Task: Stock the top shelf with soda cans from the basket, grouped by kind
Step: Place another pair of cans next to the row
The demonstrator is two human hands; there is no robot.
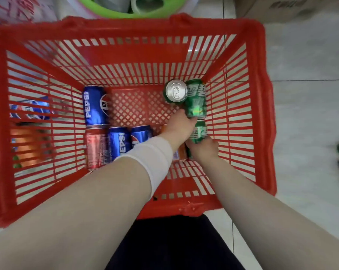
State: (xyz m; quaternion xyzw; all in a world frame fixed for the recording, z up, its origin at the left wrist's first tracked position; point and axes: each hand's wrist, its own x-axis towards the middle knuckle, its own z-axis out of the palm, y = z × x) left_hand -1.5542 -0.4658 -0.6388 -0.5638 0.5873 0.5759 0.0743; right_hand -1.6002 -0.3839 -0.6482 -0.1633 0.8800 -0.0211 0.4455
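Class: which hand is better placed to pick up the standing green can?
Left, probably: the left hand, though gripping a lying green can, is nearest the standing can; the right hand holds another can farther back.

Fingers of the left hand (179, 127) vanish behind the upper green can (196, 100), those of the right hand (203, 151) behind the lower green can (199, 133). Beneath them an orange can (182, 155) is mostly hidden.
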